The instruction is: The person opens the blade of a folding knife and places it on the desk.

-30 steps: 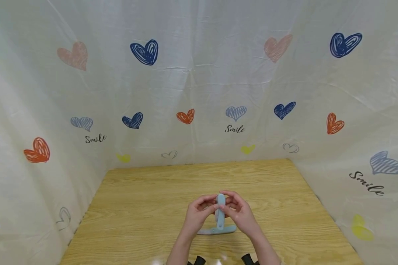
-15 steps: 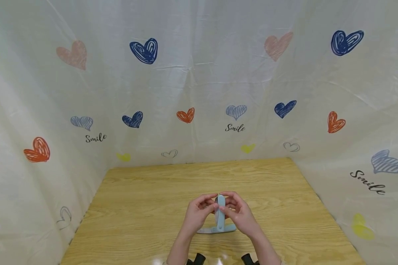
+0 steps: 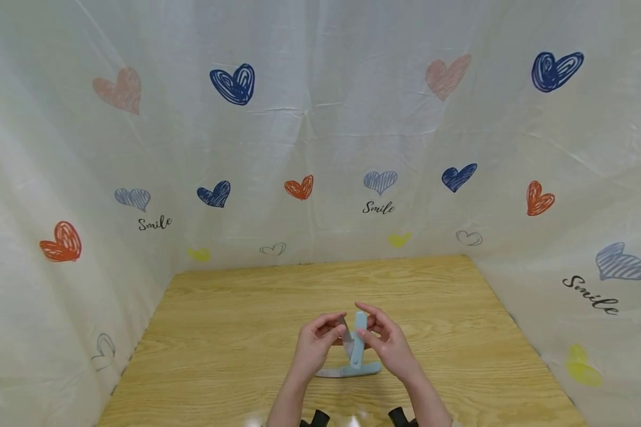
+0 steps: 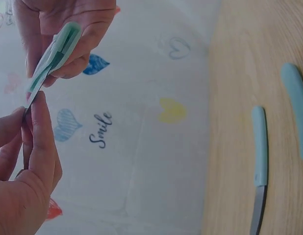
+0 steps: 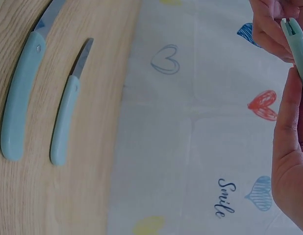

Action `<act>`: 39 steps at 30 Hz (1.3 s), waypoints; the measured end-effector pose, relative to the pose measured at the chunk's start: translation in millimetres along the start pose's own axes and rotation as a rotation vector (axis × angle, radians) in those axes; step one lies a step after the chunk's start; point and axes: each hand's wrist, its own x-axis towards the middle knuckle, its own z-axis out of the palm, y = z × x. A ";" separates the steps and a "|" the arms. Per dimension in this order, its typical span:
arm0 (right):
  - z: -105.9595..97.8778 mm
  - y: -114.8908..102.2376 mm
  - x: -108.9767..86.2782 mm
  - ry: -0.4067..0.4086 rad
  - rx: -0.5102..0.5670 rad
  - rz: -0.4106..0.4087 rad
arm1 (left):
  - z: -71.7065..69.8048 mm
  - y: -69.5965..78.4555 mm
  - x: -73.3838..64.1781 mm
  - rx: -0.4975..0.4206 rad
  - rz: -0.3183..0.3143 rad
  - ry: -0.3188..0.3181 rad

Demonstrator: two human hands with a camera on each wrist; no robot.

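Note:
A folding knife with a light blue handle point(image 3: 359, 344) is held up between both hands, its blade point(image 3: 346, 334) angled partway out of the handle. My left hand point(image 3: 312, 347) pinches the blade between thumb and fingers. The right hand point(image 3: 392, 344) grips the handle, with its index finger raised near the handle's end. In the left wrist view, the slot of the handle point(image 4: 68, 41) faces the camera and the blade runs down to the left fingertips. Below the hands, a larger folding knife point(image 3: 362, 370) lies unfolded on the table.
A smaller unfolded knife point(image 5: 65, 117) lies beside the larger knife point(image 5: 23, 98) in the right wrist view; the hands mostly hide it in the head view. The wooden table point(image 3: 235, 320) is bordered by a white curtain point(image 3: 320, 130) printed with hearts.
The blade has swung out of the handle toward the left, widening the gap between them. My left hand has shifted slightly left with it, while the handle has tilted a little right.

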 end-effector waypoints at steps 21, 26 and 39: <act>-7.0 3.0 -3.5 0.137 0.011 -0.040 | -9.3 10.3 1.5 -0.049 -0.068 0.116; -7.7 6.1 -5.3 0.167 0.070 -0.076 | -11.7 11.0 2.1 -0.076 -0.041 0.113; -5.7 12.5 -7.4 0.251 0.212 -0.156 | -16.3 10.2 2.9 -0.269 -0.011 0.210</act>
